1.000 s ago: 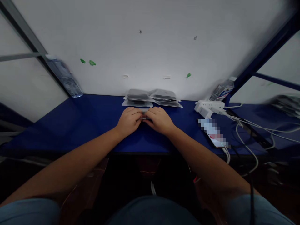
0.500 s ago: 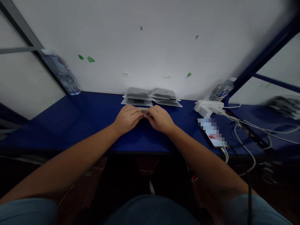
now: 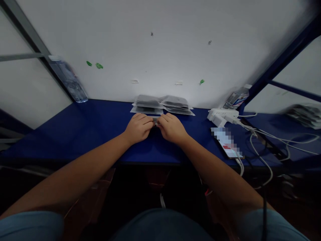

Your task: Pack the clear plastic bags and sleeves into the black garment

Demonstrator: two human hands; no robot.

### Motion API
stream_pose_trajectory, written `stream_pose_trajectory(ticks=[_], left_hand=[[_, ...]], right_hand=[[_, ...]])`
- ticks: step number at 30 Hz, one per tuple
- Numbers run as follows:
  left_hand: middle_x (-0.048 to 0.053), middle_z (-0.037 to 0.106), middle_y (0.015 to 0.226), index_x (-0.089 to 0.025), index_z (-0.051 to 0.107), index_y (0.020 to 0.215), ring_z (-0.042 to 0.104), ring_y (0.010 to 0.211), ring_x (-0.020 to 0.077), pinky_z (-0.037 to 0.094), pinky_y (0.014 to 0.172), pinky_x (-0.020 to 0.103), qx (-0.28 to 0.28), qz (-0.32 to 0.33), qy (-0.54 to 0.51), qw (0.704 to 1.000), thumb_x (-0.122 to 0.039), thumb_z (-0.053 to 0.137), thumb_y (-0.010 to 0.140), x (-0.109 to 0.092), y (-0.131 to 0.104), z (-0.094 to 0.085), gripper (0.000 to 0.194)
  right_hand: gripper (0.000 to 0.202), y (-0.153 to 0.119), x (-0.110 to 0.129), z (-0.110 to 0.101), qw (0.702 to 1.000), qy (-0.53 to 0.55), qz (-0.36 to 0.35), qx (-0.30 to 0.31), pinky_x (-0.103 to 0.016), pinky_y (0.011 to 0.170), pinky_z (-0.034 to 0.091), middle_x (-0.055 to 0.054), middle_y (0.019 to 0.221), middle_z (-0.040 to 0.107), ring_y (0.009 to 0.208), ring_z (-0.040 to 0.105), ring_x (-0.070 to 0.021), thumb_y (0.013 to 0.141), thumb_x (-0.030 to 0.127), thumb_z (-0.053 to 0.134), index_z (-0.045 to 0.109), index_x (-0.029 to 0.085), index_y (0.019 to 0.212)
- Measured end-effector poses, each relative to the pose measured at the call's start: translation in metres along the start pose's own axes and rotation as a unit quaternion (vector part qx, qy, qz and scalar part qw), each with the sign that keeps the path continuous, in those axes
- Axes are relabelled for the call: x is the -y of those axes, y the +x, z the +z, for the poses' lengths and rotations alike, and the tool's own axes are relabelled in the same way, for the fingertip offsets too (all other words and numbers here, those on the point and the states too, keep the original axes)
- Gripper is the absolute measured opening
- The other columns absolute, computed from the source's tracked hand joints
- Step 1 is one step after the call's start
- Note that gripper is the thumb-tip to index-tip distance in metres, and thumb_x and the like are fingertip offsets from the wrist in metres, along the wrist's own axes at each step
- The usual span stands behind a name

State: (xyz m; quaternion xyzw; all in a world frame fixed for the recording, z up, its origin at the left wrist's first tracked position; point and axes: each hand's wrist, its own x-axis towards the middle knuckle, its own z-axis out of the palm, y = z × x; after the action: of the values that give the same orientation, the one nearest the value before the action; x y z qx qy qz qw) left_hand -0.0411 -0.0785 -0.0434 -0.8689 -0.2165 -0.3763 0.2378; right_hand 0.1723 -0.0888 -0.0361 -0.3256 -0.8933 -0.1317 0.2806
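Muted blue top [image 3: 160,224], plain at the front, short left sleeve [image 3: 32,225] and right sleeve [image 3: 281,225] of matching blue, ungloved left hand [image 3: 138,129] and right hand [image 3: 173,130], forearms [image 3: 92,164] uncovered, dark legwear [image 3: 126,190] obscured by shadow.

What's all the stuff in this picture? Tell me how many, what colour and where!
Table: one, blue, across the middle
Wall: one, whitish, behind
Wall marks: several, green, white, dark, across wall
Pouch piles: two, cloudy grey, table's back
Bottles: two, clear, back left, back right
Power strip: one, white, back right
Phone: one, pale screen, right
Cables: several, mostly white, right
Blurry pile: one, grey, far right
Posts: several, grey and blue, both sides
Held item: apparently one, greyish, centre, mostly hidden
Sleeves: two, light blue, bottom corners
Left hand: one, bare, item's left
Right hand: one, bare, item's right
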Motion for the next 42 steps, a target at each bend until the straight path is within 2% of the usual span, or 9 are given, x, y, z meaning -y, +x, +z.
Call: stream_pose_trajectory(ticks=[8,14,18,20,27,29,35,42], left_hand=[[0.004,0.074,0.092,-0.022,0.068,0.082,0.061,0.083,0.0214,0.044,0.077,0.04,0.028,-0.039,-0.021,0.999,-0.016,0.052,0.092,0.002,0.002,0.0,0.02],[0.004,0.075,0.093,-0.022,0.068,0.085,0.063,0.085,0.0215,0.044,0.079,0.04,0.006,-0.074,-0.038,0.997,-0.016,0.053,0.093,0.003,0.003,-0.001,0.017],[0.003,0.075,0.09,-0.021,0.068,0.086,0.065,0.085,0.0209,0.045,0.079,0.039,-0.011,-0.094,-0.035,0.995,-0.019,0.055,0.095,-0.001,0.005,-0.002,0.016],[0.003,0.075,0.09,-0.021,0.068,0.087,0.066,0.085,0.0208,0.045,0.08,0.04,-0.012,-0.098,-0.037,0.994,-0.021,0.055,0.096,-0.003,0.007,-0.004,0.016],[0.005,0.075,0.101,-0.022,0.068,0.09,0.067,0.094,0.0245,0.045,0.085,0.043,0.025,-0.078,-0.02,0.996,-0.027,0.061,0.094,-0.009,0.007,-0.006,0.01],[0.006,0.075,0.1,-0.021,0.067,0.089,0.067,0.093,0.024,0.045,0.084,0.042,0.026,-0.076,-0.01,0.997,-0.024,0.059,0.095,-0.009,0.005,-0.005,0.011],[0.003,0.073,0.087,-0.022,0.064,0.077,0.065,0.082,0.019,0.046,0.078,0.037,0.001,-0.056,-0.024,0.998,-0.013,0.05,0.096,-0.006,0.001,0.001,0.025],[0.004,0.072,0.086,-0.021,0.063,0.079,0.064,0.081,0.019,0.049,0.078,0.037,0.008,-0.042,-0.029,0.999,-0.014,0.049,0.097,-0.004,-0.001,0.004,0.024]], right_hand=[[0.01,0.002,0.0,-0.004,0.999,0.038,0.037,0.014,-0.039,0.08,0.039,-0.01,0.095,0.065,0.087,0.052,-0.0261,0.097,0.021,0.05,0.06,0.019,0.095],[0.017,0.003,-0.001,-0.008,0.999,0.042,0.019,0.014,-0.042,0.086,0.042,-0.011,0.103,0.063,0.093,0.053,-0.027,0.095,0.03,0.061,0.063,0.019,0.107],[0.007,0.004,-0.004,-0.005,0.997,0.052,0.043,-0.028,-0.041,0.087,0.043,-0.011,0.101,0.061,0.094,0.052,-0.0261,0.094,0.02,0.059,0.065,0.018,0.095],[0.008,0.004,-0.005,-0.002,0.995,0.071,0.052,-0.044,-0.039,0.085,0.044,-0.01,0.097,0.061,0.091,0.052,-0.025,0.093,0.018,0.059,0.065,0.019,0.088],[0.02,0.003,-0.008,0.004,0.994,0.085,0.049,-0.043,-0.039,0.082,0.041,-0.007,0.088,0.061,0.084,0.051,-0.0234,0.097,0.018,0.051,0.062,0.021,0.08],[0.02,0.002,-0.007,0.006,0.993,0.096,0.046,-0.05,-0.039,0.083,0.042,-0.007,0.088,0.061,0.084,0.052,-0.0229,0.097,0.018,0.05,0.061,0.021,0.081],[0.013,0.003,-0.003,0.01,0.976,0.194,0.076,-0.056,-0.036,0.084,0.045,-0.004,0.086,0.062,0.085,0.057,-0.0206,0.087,0.009,0.058,0.064,0.021,0.089],[0.014,0.003,-0.006,0.011,0.966,0.237,0.094,-0.045,-0.032,0.08,0.046,-0.002,0.083,0.062,0.081,0.059,-0.0179,0.083,0.008,0.061,0.066,0.02,0.086]])
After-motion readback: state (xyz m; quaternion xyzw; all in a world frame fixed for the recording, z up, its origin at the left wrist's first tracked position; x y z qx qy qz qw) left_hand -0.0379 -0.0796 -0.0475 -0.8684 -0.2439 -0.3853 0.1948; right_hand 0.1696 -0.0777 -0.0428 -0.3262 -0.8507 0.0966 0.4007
